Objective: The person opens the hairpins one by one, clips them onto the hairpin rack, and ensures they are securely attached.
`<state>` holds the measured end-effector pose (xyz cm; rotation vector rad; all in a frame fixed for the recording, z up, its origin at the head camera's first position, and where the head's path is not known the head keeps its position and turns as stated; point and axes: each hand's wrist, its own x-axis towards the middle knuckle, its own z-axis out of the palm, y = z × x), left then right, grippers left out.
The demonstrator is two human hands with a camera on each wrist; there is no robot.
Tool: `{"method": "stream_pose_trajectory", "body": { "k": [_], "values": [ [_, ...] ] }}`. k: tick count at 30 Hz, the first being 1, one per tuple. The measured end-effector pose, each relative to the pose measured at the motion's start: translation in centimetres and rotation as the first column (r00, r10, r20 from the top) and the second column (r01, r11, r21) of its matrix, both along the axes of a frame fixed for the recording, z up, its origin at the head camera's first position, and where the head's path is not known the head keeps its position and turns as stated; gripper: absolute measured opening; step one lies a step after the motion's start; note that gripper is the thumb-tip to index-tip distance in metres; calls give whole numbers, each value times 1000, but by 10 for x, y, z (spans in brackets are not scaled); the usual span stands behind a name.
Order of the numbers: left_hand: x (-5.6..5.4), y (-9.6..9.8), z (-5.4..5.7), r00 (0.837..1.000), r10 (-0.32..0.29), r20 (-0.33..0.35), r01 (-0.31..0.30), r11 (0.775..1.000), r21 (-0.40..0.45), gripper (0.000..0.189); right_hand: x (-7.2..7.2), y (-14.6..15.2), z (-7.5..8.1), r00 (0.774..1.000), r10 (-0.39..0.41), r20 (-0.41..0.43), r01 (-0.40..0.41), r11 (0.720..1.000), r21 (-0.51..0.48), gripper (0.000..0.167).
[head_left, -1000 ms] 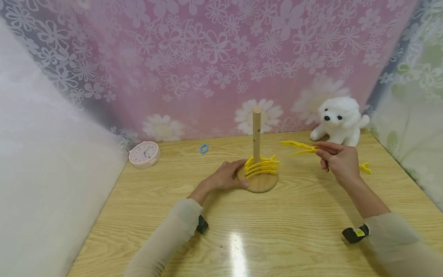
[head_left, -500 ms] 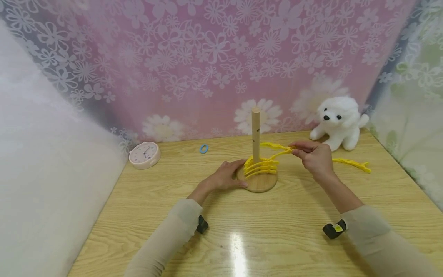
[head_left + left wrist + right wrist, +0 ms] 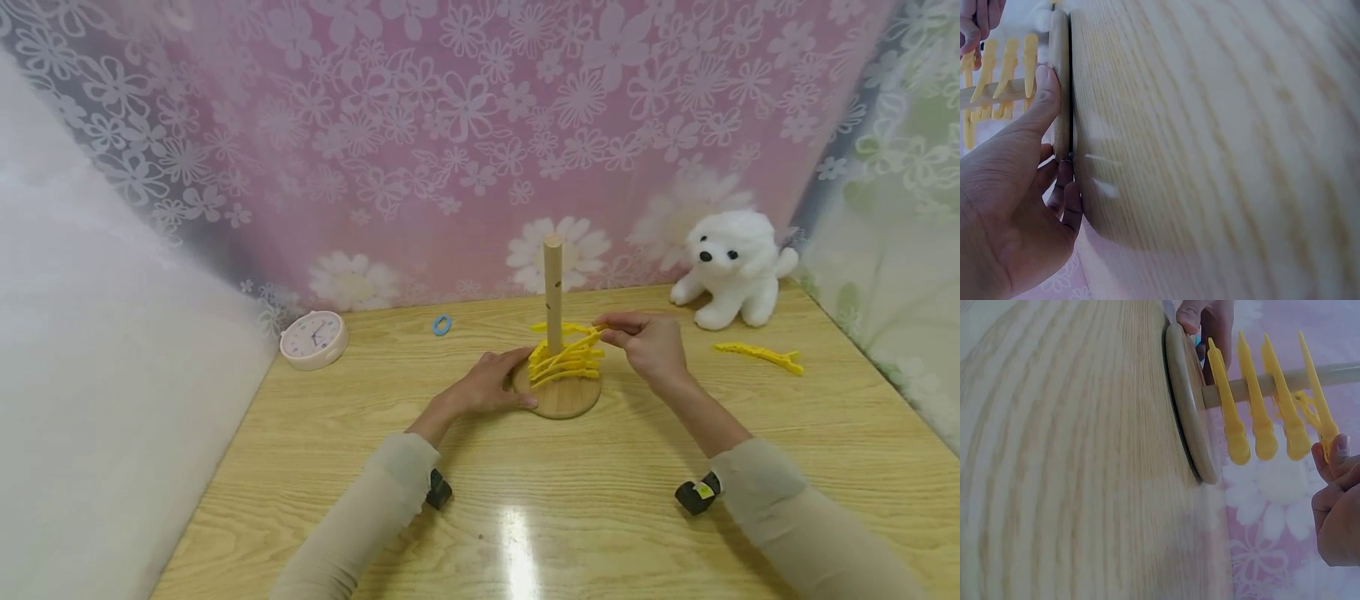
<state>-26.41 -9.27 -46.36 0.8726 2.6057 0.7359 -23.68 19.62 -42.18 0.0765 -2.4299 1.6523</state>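
Note:
A wooden stand has a round base (image 3: 570, 405) and an upright post (image 3: 553, 279). My left hand (image 3: 487, 386) grips the base's left edge, thumb on top and fingers around the rim in the left wrist view. Three yellow hair clips (image 3: 1260, 403) are clamped across the lower post, side by side. My right hand (image 3: 651, 348) pinches the end of another yellow hair clip (image 3: 1314, 381) just above them. This clip's two arms are spread, one on each side of the post. Another yellow hair clip (image 3: 759, 356) lies on the table at the right.
A white plush dog (image 3: 731, 267) sits at the back right of the wooden table (image 3: 585, 508). Toward the back left are a pink round clock (image 3: 313, 339) and a small blue ring (image 3: 442, 324). A pink floral curtain (image 3: 420, 167) hangs behind.
My right hand has moved left with its hair clip, from beside the plush dog to the post, which the clip now straddles. My left hand has stayed on the base.

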Motion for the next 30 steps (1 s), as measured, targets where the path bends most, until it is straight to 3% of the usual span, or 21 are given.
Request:
{"method": "stream_pose_trajectory", "body": {
  "k": [13,30],
  "values": [
    [0,0,0,999,-24,-22,24,1000,2,93,-2,-11,-1,997,68,-24,-69,997,-32,17],
    [1,0,1,1000,9,-8,-10,999,-37,93,-1,-9,-2,991,132,22,-130,987,-92,23]
  ]
}}
